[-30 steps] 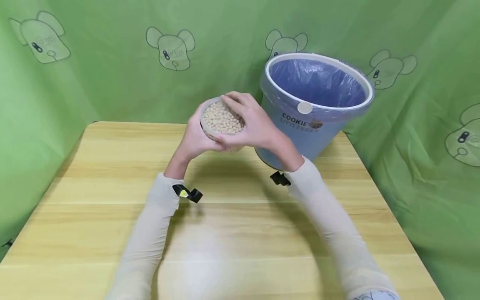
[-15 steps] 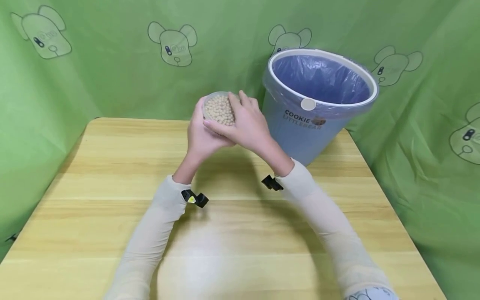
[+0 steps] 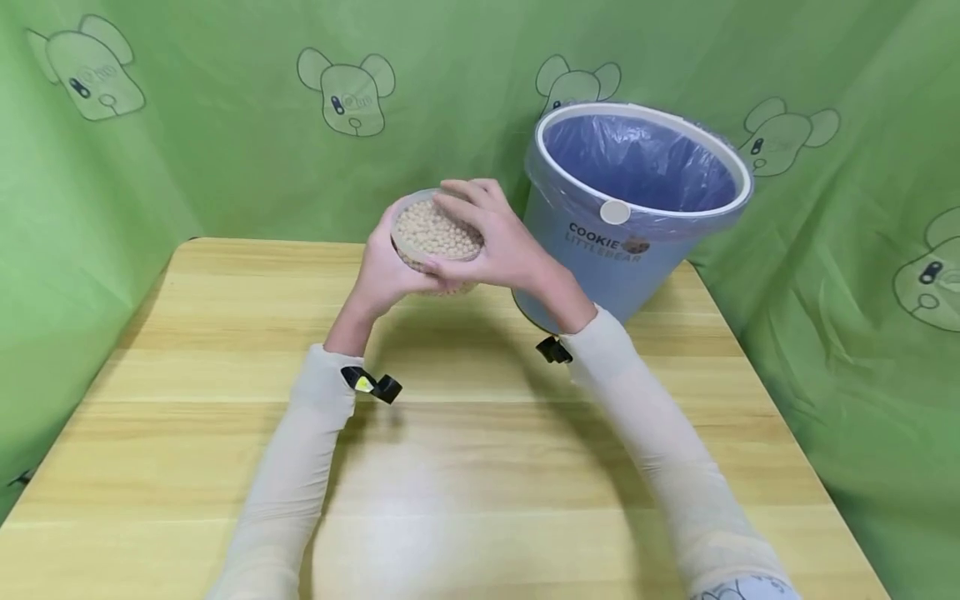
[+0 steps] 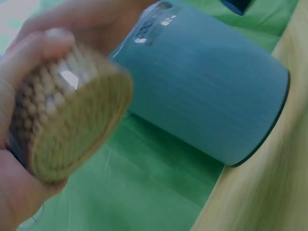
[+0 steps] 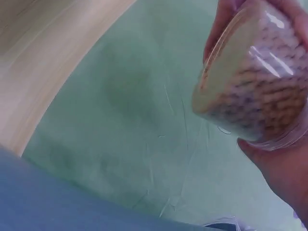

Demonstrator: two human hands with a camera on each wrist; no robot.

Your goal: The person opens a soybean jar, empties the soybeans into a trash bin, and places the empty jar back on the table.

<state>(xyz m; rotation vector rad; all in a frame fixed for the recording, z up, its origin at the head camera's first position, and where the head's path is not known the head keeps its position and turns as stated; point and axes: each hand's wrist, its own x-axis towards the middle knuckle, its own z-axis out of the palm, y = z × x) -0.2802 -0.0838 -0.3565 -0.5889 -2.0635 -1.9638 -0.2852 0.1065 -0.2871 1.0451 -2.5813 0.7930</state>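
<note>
A clear round jar packed with small round beige beans or beads is held in the air over the far part of the table. My left hand grips its side from the left, palm around the wall. From the right, my right hand holds the top rim, thumb at the near edge and fingers bent over the far edge. In the left wrist view the jar is tilted and shows its base. Glare falls on the jar's wall in the right wrist view. Whether a clear lid covers the top, I cannot tell.
Close to the right hand stands a blue bin with a white rim and a plastic liner, at the table's far right. The wooden table ends at green curtains printed with bear heads, behind and on both sides.
Half a second ago the right hand was turned further round the jar's top, with the jar tilted more; it has turned back. The jar now sits slightly left of where it was.
</note>
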